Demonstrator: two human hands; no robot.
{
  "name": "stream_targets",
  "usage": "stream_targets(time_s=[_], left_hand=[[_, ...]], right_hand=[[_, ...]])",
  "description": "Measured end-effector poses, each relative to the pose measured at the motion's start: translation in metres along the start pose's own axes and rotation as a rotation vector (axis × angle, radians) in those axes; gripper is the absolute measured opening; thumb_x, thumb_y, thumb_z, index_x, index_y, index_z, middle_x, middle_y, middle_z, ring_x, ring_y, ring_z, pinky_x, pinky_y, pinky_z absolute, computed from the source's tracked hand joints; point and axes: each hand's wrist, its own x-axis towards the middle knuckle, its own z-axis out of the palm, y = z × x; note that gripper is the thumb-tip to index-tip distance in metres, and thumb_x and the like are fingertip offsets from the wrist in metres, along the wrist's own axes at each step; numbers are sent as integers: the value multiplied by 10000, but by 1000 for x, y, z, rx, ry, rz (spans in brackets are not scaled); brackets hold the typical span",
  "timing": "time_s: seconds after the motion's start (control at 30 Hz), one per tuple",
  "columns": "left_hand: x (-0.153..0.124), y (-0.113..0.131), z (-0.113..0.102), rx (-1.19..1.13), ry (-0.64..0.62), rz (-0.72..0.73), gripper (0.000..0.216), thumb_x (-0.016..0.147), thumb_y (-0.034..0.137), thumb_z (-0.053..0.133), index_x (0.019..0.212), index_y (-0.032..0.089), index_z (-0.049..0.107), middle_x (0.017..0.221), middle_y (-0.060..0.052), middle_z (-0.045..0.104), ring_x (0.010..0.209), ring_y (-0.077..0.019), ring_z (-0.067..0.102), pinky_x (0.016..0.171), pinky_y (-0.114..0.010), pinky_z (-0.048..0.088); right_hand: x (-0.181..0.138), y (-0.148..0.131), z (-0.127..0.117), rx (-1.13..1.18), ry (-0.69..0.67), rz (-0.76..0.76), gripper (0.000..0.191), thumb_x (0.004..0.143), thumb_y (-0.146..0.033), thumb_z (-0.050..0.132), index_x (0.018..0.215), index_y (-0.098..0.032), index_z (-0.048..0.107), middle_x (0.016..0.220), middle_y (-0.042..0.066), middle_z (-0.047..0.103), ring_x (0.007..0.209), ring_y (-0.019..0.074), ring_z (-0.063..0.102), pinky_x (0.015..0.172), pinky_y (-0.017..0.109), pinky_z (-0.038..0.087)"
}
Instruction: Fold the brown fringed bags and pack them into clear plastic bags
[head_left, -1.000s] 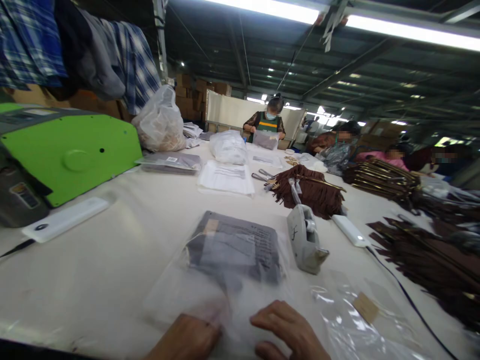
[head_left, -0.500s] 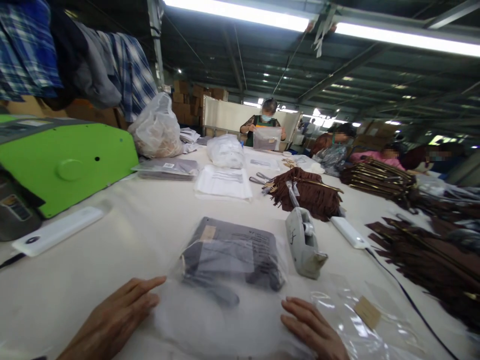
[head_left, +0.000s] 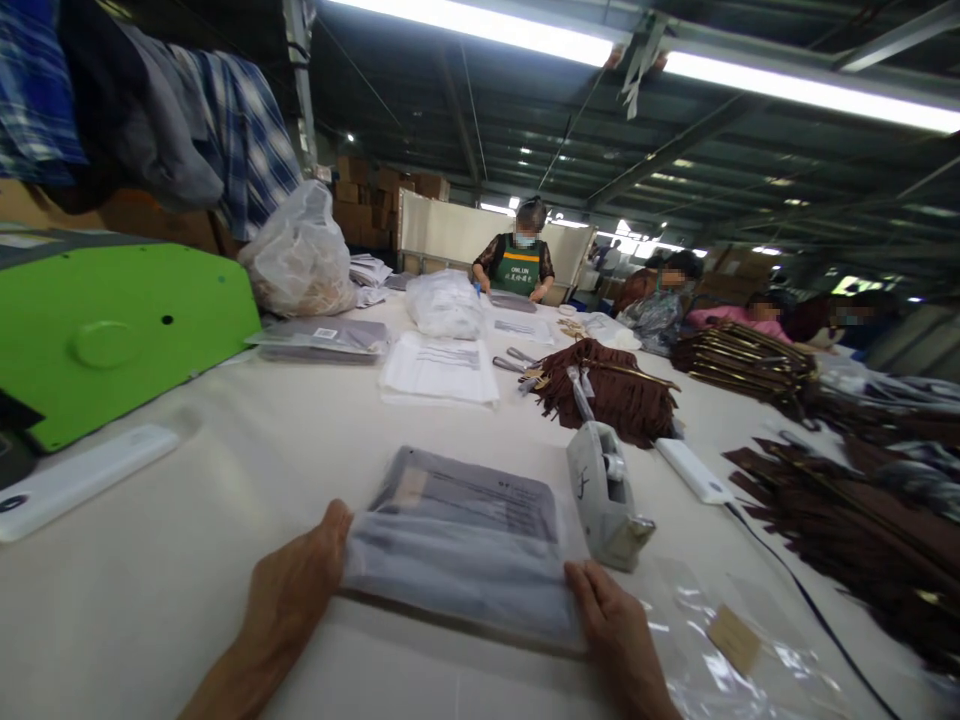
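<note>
A frosted plastic bag (head_left: 465, 570) with a dark, flat item inside lies before me on the table. Its near part is folded up over the item. Black print and a tan label show through the far half. At the bag's left edge, my left hand (head_left: 296, 585) is closed, thumb on top. My right hand (head_left: 615, 625) pinches the right edge, its fingertips partly hidden. Just beyond the right hand stands a grey tape dispenser (head_left: 600, 495). To the right of that hand lie clear plastic bags (head_left: 690, 640) with a tan card (head_left: 735, 640).
A green machine (head_left: 135, 335) and a white device (head_left: 90, 480) are at left. Brown fringed pieces (head_left: 607, 390) and a white corded device (head_left: 694, 470) occupy the right. White printed bags (head_left: 439, 375) lie farther back. A co-worker in a green apron (head_left: 517, 268) stands across the table.
The loose near part of the bag has been folded over the item. Both hands, earlier spread beside it, now grip its edges. The co-worker opposite has lowered a bag to the table.
</note>
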Motion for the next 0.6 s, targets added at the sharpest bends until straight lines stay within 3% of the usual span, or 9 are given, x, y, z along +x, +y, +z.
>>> stream_targets(time_s=[0.1,0.3,0.37,0.4,0.5,0.53,0.6], left_hand=[[7,0,3,44,-7,59,380,1002,252,193,1011,184,567,676,-79,677,664,-295,700,547,-333,467],[25,-5,6,47,9,119,362,996,273,249,1000,201,604,713,-70,687,676,-289,696,537,-338,484],[26,-10,5,17,88,123,336,990,288,278,1068,190,589,873,-90,706,761,-276,701,549,-329,499],[24,-11,5,-21,186,145,338,989,308,286,1091,179,581,951,-101,699,820,-269,695,593,-337,515],[10,0,6,-186,570,402,331,983,358,331,1096,182,588,1041,-88,679,953,-227,653,848,-344,500],[3,10,10,-213,647,548,320,978,365,356,1115,202,595,1061,-70,682,996,-212,637,927,-330,460],[-12,39,25,-159,688,835,348,954,417,419,1236,282,572,1216,-19,655,1138,-195,573,1031,-300,369]], right_hand=[[-9,12,4,-206,-14,-61,519,860,-699,385,631,-256,530,554,-5,613,516,184,593,514,252,388],[-27,19,11,-302,76,-142,561,884,-708,343,600,-245,483,518,-13,568,489,161,538,516,254,365],[-27,21,14,-309,80,-166,547,886,-694,364,603,-244,494,527,-8,574,508,166,551,526,254,372],[-27,22,15,-312,88,-170,539,887,-685,372,605,-244,500,528,-7,572,515,169,555,534,255,377],[-27,25,21,-321,123,-154,499,894,-643,402,618,-243,513,534,-7,569,535,177,558,559,262,384],[-27,25,22,-323,127,-138,468,891,-616,431,624,-242,520,542,-6,573,547,180,561,569,264,387],[-26,25,21,-317,81,-100,376,868,-537,515,640,-239,542,569,-5,596,576,180,573,583,258,392]])
